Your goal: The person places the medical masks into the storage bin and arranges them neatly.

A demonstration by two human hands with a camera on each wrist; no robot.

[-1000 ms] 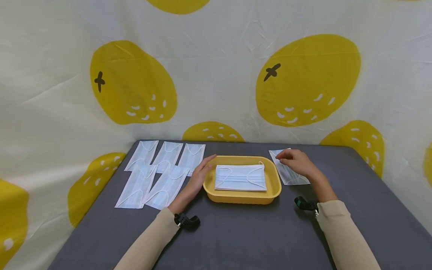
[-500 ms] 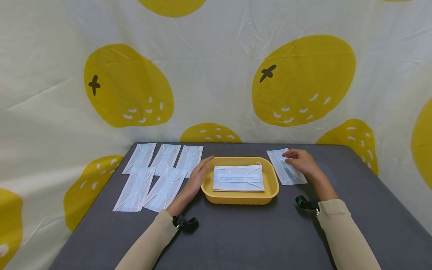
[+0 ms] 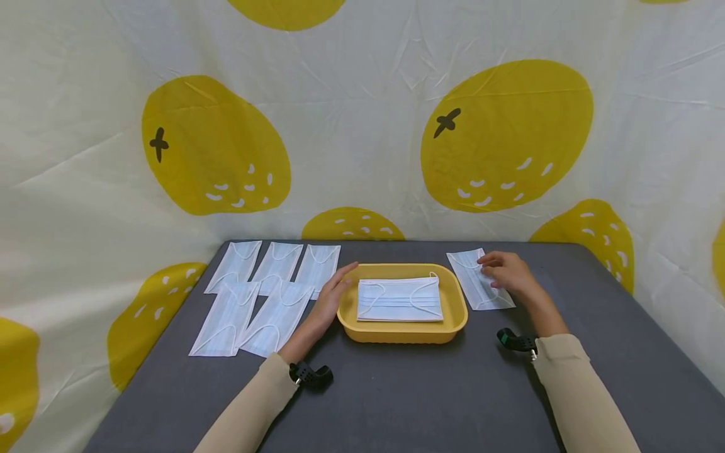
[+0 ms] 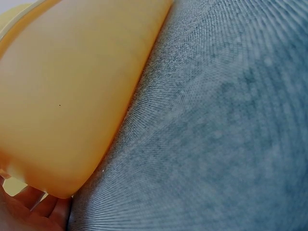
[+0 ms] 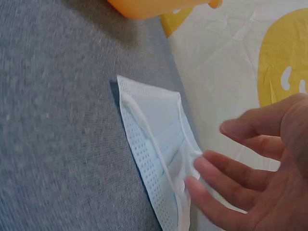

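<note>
Head view: my left hand (image 3: 328, 301) lies flat with straight fingers against the left rim of the yellow tray (image 3: 460, 306), which sits mid-table on the grey table (image 3: 408, 390). One face mask (image 3: 399, 299) lies flat inside the tray. My right hand (image 3: 508, 272) rests with relaxed, open fingers on a single mask (image 3: 472, 280) just right of the tray. Five more masks (image 3: 266, 296) lie in two overlapping rows to the far left. A lemon-print cloth (image 3: 362, 126) hangs behind.

Left wrist view: tray wall (image 4: 72, 96) close up, fingertips (image 4: 33, 211) touching its lower edge, grey table (image 4: 216, 144) beside.

Right wrist view: my right hand (image 5: 260, 183), fingers spread and straight, fingertips on the single mask (image 5: 159, 144); tray (image 5: 154, 7) at the top edge.
</note>
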